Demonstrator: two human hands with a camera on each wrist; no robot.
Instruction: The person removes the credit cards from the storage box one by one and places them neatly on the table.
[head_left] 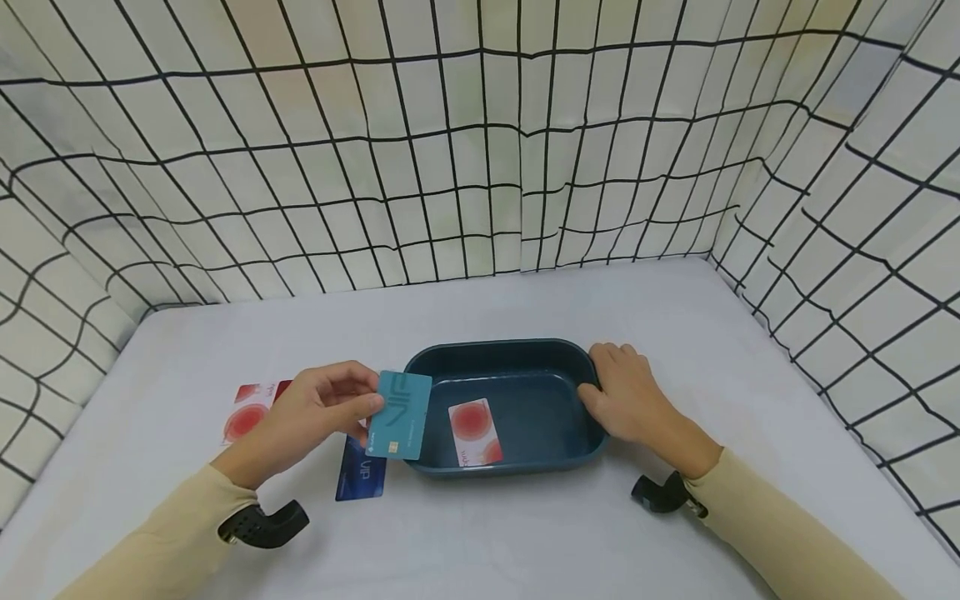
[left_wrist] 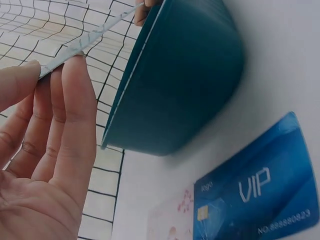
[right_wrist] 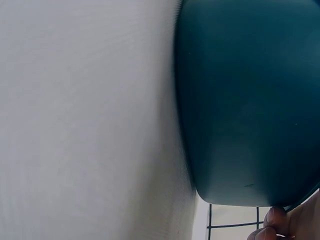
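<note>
Between thumb and fingers, my left hand (head_left: 318, 408) pinches a light teal VIP card (head_left: 401, 417) by its left edge. The card overlaps the left end of a dark teal oval tub (head_left: 536, 417) in the head view; the left wrist view has it edge-on, above the rim. Inside the tub lies a white card with red circles (head_left: 474, 433). My right hand (head_left: 633, 396) grips the tub's right rim, thumb over the inner side. A blue VIP card (left_wrist: 255, 185) lies on the table left of the tub, partly hidden by the held card in the head view.
Left of my left hand, another white card with red circles (head_left: 247, 412) lies on the white table (head_left: 525, 542), with a dark red card (head_left: 282, 388) partly showing beside it. White walls with a black grid (head_left: 450, 167) stand behind and at both sides.
</note>
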